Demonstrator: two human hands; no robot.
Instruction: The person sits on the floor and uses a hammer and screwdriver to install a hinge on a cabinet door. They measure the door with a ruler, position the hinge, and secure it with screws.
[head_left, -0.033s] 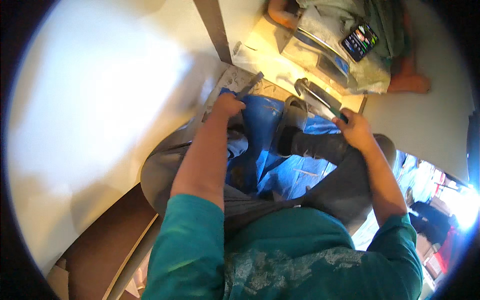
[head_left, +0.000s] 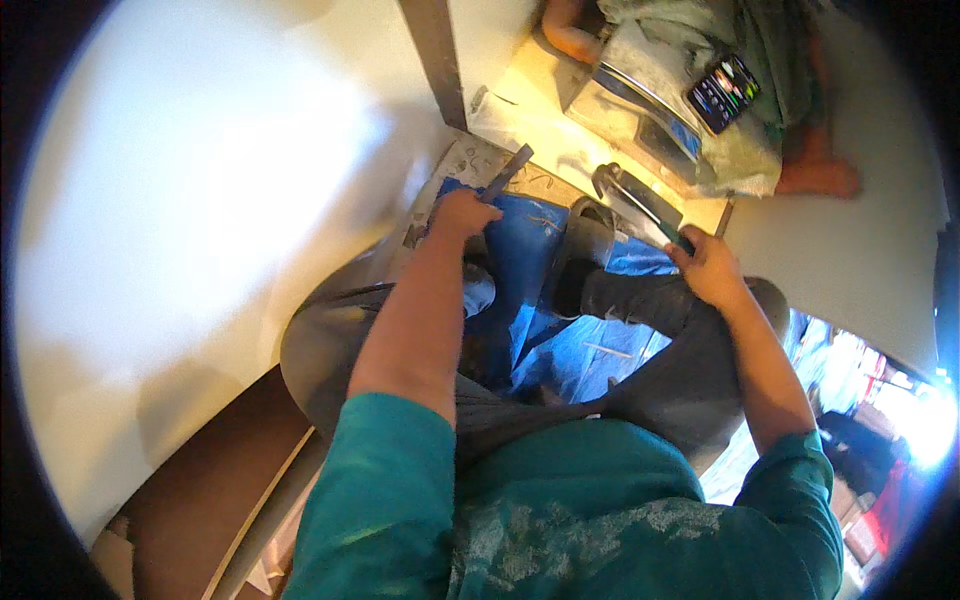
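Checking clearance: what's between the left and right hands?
In the head view, blue sheeting and a dark shoe show between the left hand and right hand.

bar (head_left: 511,171) left of hammer (head_left: 640,203) | phone (head_left: 723,94) on cloth (head_left: 745,163), beyond hammer

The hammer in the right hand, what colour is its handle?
The handle is dark green beside the right hand, in the head view.

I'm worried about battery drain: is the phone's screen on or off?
On. The phone, face visible, shows bright white and coloured patches against black.
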